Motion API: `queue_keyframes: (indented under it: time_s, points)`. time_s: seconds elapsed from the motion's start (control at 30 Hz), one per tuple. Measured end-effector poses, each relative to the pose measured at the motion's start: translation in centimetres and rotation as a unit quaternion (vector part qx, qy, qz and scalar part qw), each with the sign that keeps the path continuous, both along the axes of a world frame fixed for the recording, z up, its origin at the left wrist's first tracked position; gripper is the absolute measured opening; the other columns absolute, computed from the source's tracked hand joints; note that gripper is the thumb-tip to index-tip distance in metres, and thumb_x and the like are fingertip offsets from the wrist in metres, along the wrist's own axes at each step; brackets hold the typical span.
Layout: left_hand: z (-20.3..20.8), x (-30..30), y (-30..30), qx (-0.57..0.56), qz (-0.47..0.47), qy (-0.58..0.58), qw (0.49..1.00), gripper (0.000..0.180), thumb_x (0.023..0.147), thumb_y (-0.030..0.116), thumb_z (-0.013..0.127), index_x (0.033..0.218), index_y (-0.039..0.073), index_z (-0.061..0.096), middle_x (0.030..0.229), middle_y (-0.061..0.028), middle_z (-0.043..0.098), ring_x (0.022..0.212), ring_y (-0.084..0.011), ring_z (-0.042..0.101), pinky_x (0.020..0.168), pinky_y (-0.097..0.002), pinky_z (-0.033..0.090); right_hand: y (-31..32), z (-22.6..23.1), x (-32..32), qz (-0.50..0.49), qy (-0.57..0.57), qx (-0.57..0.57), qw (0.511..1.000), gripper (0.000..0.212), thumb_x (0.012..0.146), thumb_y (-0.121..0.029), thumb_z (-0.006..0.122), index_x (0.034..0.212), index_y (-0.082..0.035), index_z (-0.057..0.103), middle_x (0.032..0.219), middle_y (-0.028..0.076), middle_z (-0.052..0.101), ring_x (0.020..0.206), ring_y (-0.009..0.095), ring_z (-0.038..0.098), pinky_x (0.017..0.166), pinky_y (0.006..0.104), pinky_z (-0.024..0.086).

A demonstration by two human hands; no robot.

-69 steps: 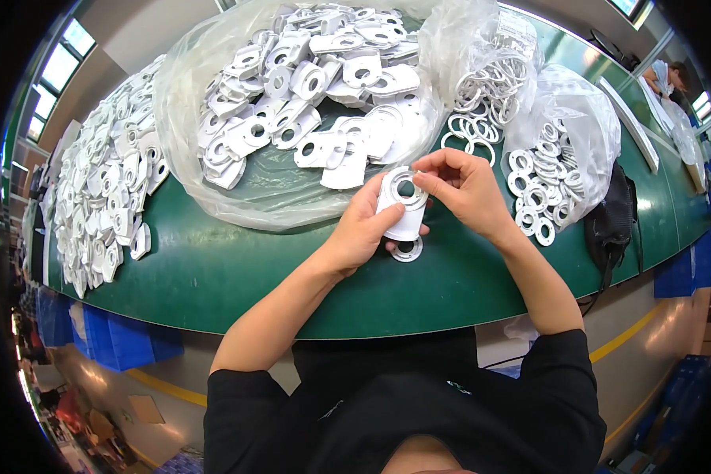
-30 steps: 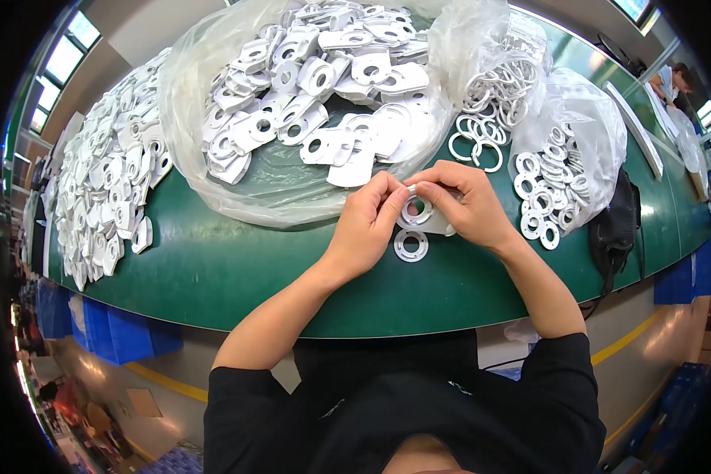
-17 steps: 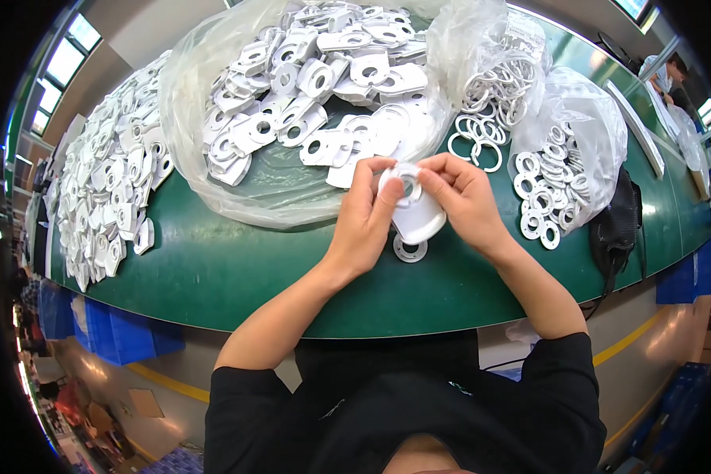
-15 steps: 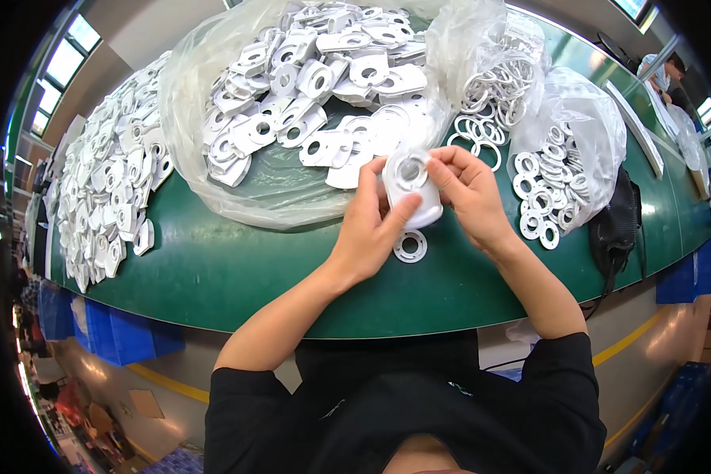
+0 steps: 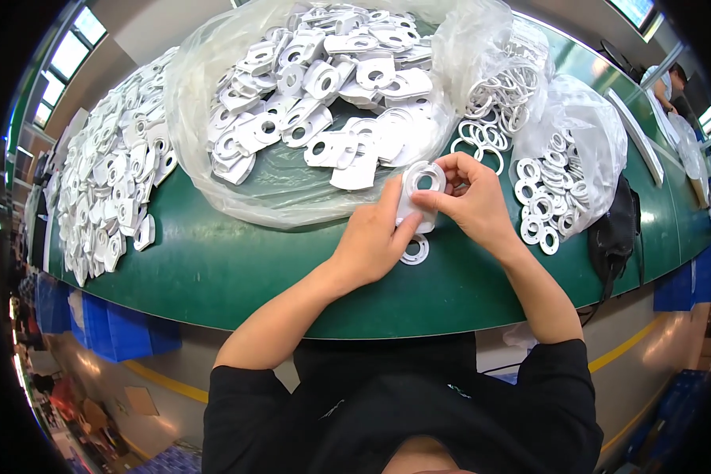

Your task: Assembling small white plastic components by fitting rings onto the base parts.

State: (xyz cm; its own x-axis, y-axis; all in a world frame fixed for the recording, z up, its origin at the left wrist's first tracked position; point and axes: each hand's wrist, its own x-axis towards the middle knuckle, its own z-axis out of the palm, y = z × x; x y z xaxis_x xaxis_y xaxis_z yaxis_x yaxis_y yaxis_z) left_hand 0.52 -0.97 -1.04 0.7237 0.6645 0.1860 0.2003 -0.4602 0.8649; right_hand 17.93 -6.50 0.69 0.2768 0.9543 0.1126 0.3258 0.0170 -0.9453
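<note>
Left of the large clear bag (image 5: pixel 249 212): heap of white parts (image 5: pixel 107 178). At the bag's near right edge: left hand (image 5: pixel 371 243), thumb and fingers clamped on white plate (image 5: pixel 420 218); loose ring (image 5: pixel 424 253) below, farther from the bag; right hand (image 5: pixel 475 204), gripping the plate's holed end. Right of the bag: small rings (image 5: pixel 542 207)

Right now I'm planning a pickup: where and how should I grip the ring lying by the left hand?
Probably pinch the ring by its near-right rim, coming from there: it lies flat, with the plate and left hand crowding its far-left side.
</note>
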Motion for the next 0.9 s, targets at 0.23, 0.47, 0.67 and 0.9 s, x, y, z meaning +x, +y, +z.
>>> queue_keyframes:
  time_s: [0.23,0.47,0.67,0.9]
  points:
    - [-0.2,0.2,0.7,-0.110,-0.030,-0.095,0.989,0.042,0.090,0.018,0.054,0.125,0.000,0.041,0.096,-0.0238,0.065,0.086,-0.0380,0.064,0.074,-0.0422,0.048,0.3,0.4,1.8,0.029,0.115,-0.013,0.993,0.019,0.087,-0.009,0.065,0.102,0.002,0.064,0.081,0.003,0.066,0.073,0.005,0.060,0.065,0.0187,0.048]
    - [-0.1,0.4,0.0,0.009,0.007,0.013,1.000,0.043,0.089,0.018,0.054,0.127,0.002,0.041,0.090,-0.0226,0.066,0.079,-0.0393,0.065,0.069,-0.0425,0.049,0.0,-0.4,-0.1,-0.033,0.051,-0.008,0.998,0.020,0.083,-0.016,0.072,0.082,-0.003,0.056,0.072,-0.002,0.058,0.065,0.002,0.051,0.057,0.0174,0.041]
    - [0.2,-0.2,1.0,-0.032,0.003,-0.044,0.998,0.045,0.090,0.019,0.053,0.129,0.002,0.041,0.088,-0.0212,0.066,0.077,-0.0376,0.065,0.069,-0.0419,0.049,0.2,1.3,1.0,0.059,0.027,-0.022,0.998,0.029,0.078,-0.002,0.071,0.105,0.003,0.061,0.091,0.004,0.066,0.078,0.007,0.060,0.070,0.0196,0.048]
    - [2.6,-1.4,2.0,-0.127,-0.080,-0.041,0.988,0.043,0.089,0.022,0.053,0.126,0.001,0.045,0.098,-0.0204,0.064,0.086,-0.0286,0.061,0.078,-0.0369,0.047,0.1,0.5,1.9,0.041,0.011,-0.054,0.998,0.015,0.090,-0.013,0.062,0.090,0.002,0.064,0.073,0.002,0.064,0.067,0.005,0.058,0.060,0.0196,0.045]
